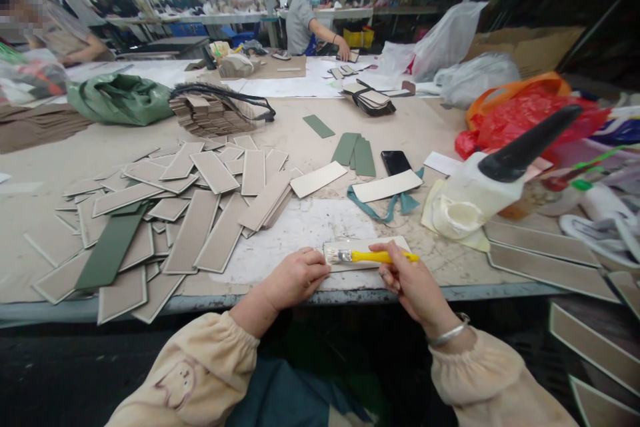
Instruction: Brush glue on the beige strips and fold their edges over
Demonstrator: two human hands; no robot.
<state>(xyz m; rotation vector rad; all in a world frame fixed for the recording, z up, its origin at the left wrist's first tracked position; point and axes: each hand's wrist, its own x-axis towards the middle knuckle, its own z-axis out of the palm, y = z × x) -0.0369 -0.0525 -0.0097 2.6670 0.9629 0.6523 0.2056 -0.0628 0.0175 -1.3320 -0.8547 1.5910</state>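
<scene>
In my right hand (410,280) is a paintbrush with a yellow handle (375,257), gripped between thumb and fingers. Its whitish bristles lie over the left part of a pale rectangular panel (395,245) near the table's front edge. My left hand (300,273) is closed at that panel's left end, fingers curled against it; the fingertips are partly hidden. Beyond the panel lie two more pale strips, one (319,179) bare on the table and one (387,185) across a teal cloth band (367,209).
Beige panels (193,230) with pale edges are heaped at left, a green panel (113,247) among them. A white glue bottle (473,190) with a black nozzle stands at right. Behind are a phone (395,162), green pieces (355,152), a red bag (537,117) and a masked co-worker (303,20).
</scene>
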